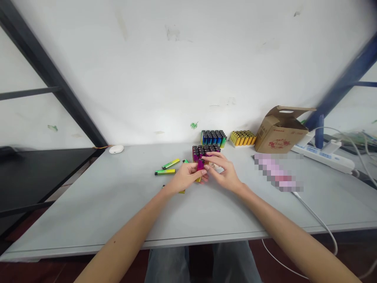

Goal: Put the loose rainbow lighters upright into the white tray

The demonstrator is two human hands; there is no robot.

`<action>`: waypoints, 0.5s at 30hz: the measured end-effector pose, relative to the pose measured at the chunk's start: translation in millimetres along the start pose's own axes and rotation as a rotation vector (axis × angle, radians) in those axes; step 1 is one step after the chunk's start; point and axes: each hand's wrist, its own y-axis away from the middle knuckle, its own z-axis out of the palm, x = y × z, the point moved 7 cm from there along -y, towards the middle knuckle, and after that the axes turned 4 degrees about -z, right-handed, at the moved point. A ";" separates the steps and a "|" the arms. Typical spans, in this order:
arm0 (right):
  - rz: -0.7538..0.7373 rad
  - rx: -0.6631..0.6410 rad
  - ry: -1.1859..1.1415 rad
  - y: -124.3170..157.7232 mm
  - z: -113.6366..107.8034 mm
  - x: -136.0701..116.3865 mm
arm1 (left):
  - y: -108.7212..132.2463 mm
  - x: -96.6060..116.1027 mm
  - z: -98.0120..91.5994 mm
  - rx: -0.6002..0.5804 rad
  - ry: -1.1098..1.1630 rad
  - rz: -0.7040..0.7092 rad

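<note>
My left hand (185, 177) is closed round a purple and yellow lighter (200, 165), which stands roughly upright between thumb and fingers. Close beside it, my right hand (222, 171) has its fingers apart, the index fingertip at the lighter's top and the thumb near its side. Just behind the hands stands a block of purple lighters (195, 152), partly covered by my right fingers. Loose green-yellow lighters lie to the left, one angled (171, 164) and one nearly level (165, 171). Another lighter (182, 192) shows partly from under my left hand.
Against the wall stand a block of blue-green lighters (213, 138) and a white tray of yellow lighters (243, 138). An open cardboard box (273, 135), a blurred-out pink object (277, 173) with a cable and a power strip (326, 157) are at right. A white case (116, 149) lies back left.
</note>
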 end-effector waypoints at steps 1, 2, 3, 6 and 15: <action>0.042 0.003 -0.022 1.3 2.0 2.0 | -0.4 -1.7 0.3 0.008 -0.021 -0.005; 0.092 0.011 -0.044 2.5 3.5 4.7 | -0.7 -3.5 0.0 0.022 -0.042 -0.011; 0.144 0.023 -0.067 3.7 4.6 7.5 | -0.8 -5.0 -0.4 0.037 -0.060 -0.017; 0.270 0.061 -0.148 5.1 6.1 14.4 | -0.6 -6.8 -1.1 0.075 -0.079 -0.022; 0.365 0.327 -0.161 -2.4 -37.8 43.8 | 5.8 7.6 -29.2 0.324 -0.239 0.040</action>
